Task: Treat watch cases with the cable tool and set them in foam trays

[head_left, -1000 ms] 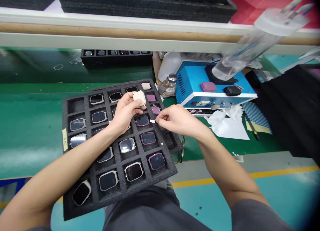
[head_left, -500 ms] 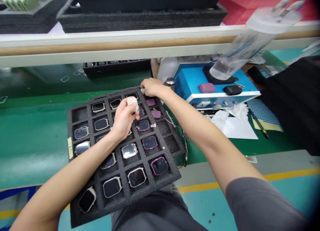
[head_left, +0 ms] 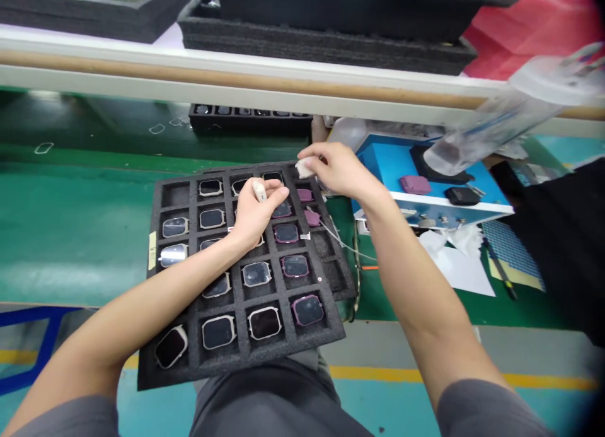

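A black foam tray [head_left: 186, 191] with many square pockets rests on my lap and the bench edge. Most pockets hold smartwatch cases, white or purple rimmed. My left hand [head_left: 255, 210] hovers over the tray's middle, fingers closed on a small white watch case [head_left: 258, 190] held edge-on. My right hand [head_left: 335, 168] is at the tray's far right corner, pinching another white watch case [head_left: 304, 168] just above its pocket. Two purple cases [head_left: 305, 195] lie in pockets just below that hand.
A blue box machine [head_left: 382, 163] with a purple and a black case on top stands to the right. White tissues [head_left: 458, 260], a clear bottle, a second black tray [head_left: 250, 116] behind, a green conveyor belt [head_left: 70, 216] at left. A shelf rail crosses overhead.
My right hand left the small part beside my left hand, reached to the tray's far corner and closed on a white case there. My left hand turned its case edge-on. The view shifted right.
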Demonstrator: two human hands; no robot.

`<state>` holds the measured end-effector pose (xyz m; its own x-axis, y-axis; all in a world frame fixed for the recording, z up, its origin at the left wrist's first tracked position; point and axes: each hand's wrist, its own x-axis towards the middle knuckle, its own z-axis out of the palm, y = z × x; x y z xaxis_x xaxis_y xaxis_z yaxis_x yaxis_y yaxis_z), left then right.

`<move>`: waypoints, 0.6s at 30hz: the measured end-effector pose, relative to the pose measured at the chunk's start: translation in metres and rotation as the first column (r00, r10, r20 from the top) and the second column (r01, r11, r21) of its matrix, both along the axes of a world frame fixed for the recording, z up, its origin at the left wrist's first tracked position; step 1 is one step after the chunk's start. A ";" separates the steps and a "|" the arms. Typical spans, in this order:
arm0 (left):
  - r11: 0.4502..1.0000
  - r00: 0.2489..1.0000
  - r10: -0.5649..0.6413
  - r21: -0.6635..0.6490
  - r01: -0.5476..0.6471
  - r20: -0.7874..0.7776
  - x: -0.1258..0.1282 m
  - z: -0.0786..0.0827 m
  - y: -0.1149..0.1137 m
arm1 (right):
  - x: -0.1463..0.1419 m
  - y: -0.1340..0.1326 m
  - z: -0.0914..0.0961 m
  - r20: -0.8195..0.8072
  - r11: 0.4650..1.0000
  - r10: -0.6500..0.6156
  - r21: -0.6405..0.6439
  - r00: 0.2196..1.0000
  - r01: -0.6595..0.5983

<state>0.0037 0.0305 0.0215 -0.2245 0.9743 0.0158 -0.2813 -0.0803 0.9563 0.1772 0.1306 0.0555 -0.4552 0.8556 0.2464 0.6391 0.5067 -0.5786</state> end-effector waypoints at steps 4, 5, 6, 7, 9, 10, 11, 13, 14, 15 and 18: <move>0.979 0.976 -0.200 -0.030 0.203 0.080 -0.003 0.003 -0.002 | 0.006 -0.040 0.012 -0.293 0.917 0.158 -0.310 0.943 -0.250; 0.970 0.968 -0.233 -0.047 0.238 0.088 -0.004 0.004 -0.002 | 0.005 -0.045 0.012 -0.336 0.901 0.145 -0.344 0.931 -0.264; 0.964 0.962 -0.255 -0.058 0.261 0.095 -0.005 0.005 -0.002 | 0.003 -0.048 0.011 -0.360 0.897 0.130 -0.355 0.924 -0.264; 0.959 0.958 -0.269 -0.064 0.276 0.100 -0.006 0.005 -0.002 | 0.002 -0.050 0.010 -0.372 0.903 0.115 -0.348 0.921 -0.253; 0.954 0.952 -0.284 -0.066 0.293 0.114 -0.007 0.006 -0.002 | -0.003 -0.052 0.006 -0.410 0.923 0.074 -0.316 0.909 -0.218; 0.954 0.951 -0.285 -0.066 0.294 0.124 -0.008 0.007 -0.002 | -0.004 -0.053 0.003 -0.448 0.934 0.034 -0.304 0.893 -0.188; 0.955 0.951 -0.278 -0.066 0.289 0.137 -0.008 0.007 -0.001 | -0.006 -0.055 0.000 -0.492 0.942 -0.019 -0.301 0.870 -0.149; 0.964 0.956 -0.243 -0.065 0.257 0.165 -0.009 0.008 -0.001 | -0.008 -0.060 -0.005 -0.560 0.945 -0.130 -0.319 0.818 -0.068; 0.969 0.958 -0.226 -0.063 0.240 0.176 -0.009 0.009 -0.001 | -0.009 -0.064 -0.007 -0.571 0.942 -0.169 -0.334 0.803 -0.039; 0.971 0.959 -0.216 -0.062 0.230 0.183 -0.009 0.009 0.000 | -0.009 -0.067 -0.009 -0.568 0.938 -0.194 -0.347 0.800 -0.019; 0.972 0.962 -0.215 -0.062 0.228 0.169 -0.008 0.010 0.000 | -0.008 -0.077 -0.010 -0.533 0.928 -0.222 -0.371 0.816 0.010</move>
<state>-0.0047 0.0309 0.0317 0.0042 0.9966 -0.0826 -0.4331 0.0762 0.8981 0.1687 0.0533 0.0454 -0.2209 0.9688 0.1124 0.1925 0.1563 -0.9688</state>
